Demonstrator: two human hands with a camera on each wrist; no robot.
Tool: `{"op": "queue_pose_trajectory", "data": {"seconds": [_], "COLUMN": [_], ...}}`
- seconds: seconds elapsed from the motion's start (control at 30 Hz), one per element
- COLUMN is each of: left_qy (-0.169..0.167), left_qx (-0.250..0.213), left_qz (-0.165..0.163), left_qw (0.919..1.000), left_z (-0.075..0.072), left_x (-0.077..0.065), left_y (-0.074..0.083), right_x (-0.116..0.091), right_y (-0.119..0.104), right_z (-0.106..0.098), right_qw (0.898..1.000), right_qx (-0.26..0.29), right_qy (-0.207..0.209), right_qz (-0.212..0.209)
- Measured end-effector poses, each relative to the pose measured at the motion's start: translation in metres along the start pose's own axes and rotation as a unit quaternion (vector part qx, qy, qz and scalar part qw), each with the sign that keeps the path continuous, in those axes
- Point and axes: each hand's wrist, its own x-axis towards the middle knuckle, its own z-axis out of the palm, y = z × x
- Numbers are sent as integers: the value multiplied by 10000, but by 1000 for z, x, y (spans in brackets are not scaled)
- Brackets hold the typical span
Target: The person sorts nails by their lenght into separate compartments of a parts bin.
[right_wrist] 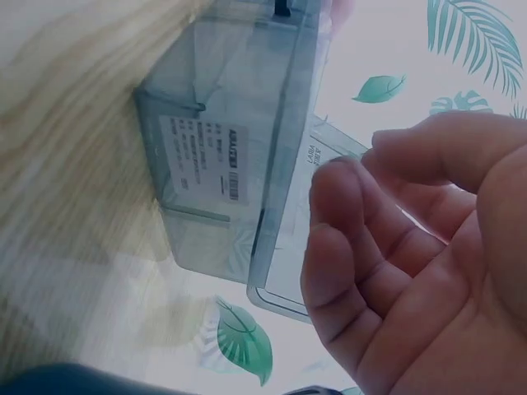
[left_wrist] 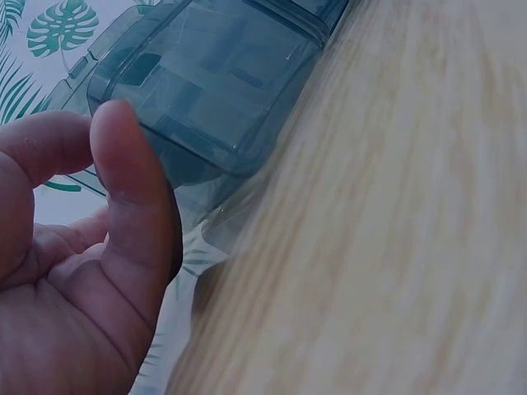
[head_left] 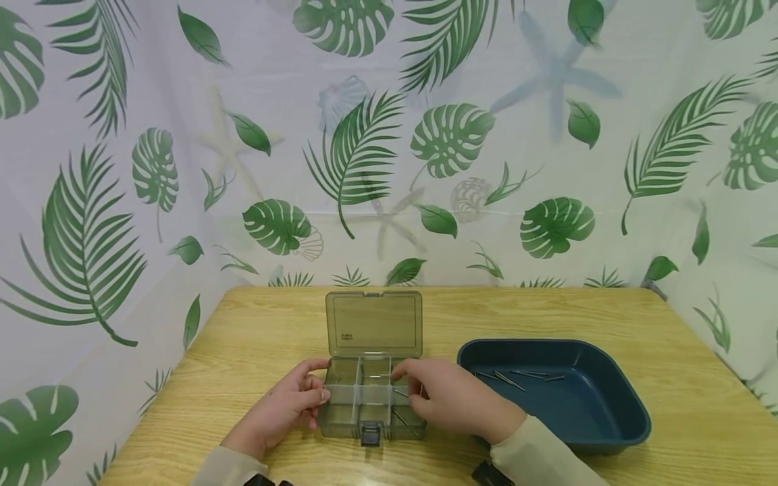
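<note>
A grey see-through compartment box point(head_left: 357, 406) stands on the table with its hinged lid point(head_left: 374, 324) raised at the back. My left hand point(head_left: 292, 395) holds its left side, thumb at the wall and index finger by the back corner. In the left wrist view the thumb point(left_wrist: 132, 197) bends against the box edge. My right hand point(head_left: 456, 395) is over the right-hand compartments, fingers bent. In the right wrist view its fingertips point(right_wrist: 338, 193) are drawn together near the rim; whether they pinch anything is unclear. Thin metal nails point(head_left: 402, 420) lie in the right compartments, partly hidden.
On the right stands a dark blue tray point(head_left: 632, 425) with several thin nails point(head_left: 509, 381) near its left end. A front latch point(head_left: 371, 434) hangs on the box. Behind the wooden table point(head_left: 267, 317) is a leaf-printed cloth point(head_left: 389, 155).
</note>
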Motion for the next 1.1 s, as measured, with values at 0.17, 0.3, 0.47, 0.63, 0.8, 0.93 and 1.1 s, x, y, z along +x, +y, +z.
{"op": "queue_pose_trajectory", "data": {"seconds": [0.17, 0.3, 0.47, 0.63, 0.8, 0.93, 1.1], "left_qy": [-25, -15, -14, -22, -31, -26, -28], "left_qx": [14, 16, 3, -24, -28, -31, -25], "left_qz": [64, 67, 45, 54, 67, 59, 49], "left_qw": [10000, 10000, 10000, 10000, 10000, 10000, 10000], "left_z": [1, 0, -2, -1, -1, -2, -3], "left_x": [0, 1, 1, 0, 0, 1, 2], "left_y": [0, -1, -2, -2, -1, -2, -3], "right_x": [-1, -4, -9, -15, -24, -35, -51], "right_y": [2, 5, 11, 17, 27, 36, 49], "right_z": [1, -2, -9, -16, -22, -28, -36], "right_qw": [10000, 9999, 9994, 9981, 9964, 9945, 9918], "right_qx": [-32, -79, -207, -351, -417, -497, -432], "right_qy": [28, 112, 220, 376, 644, 807, 872], "right_qz": [40, 75, 165, 325, 361, 450, 827]}}
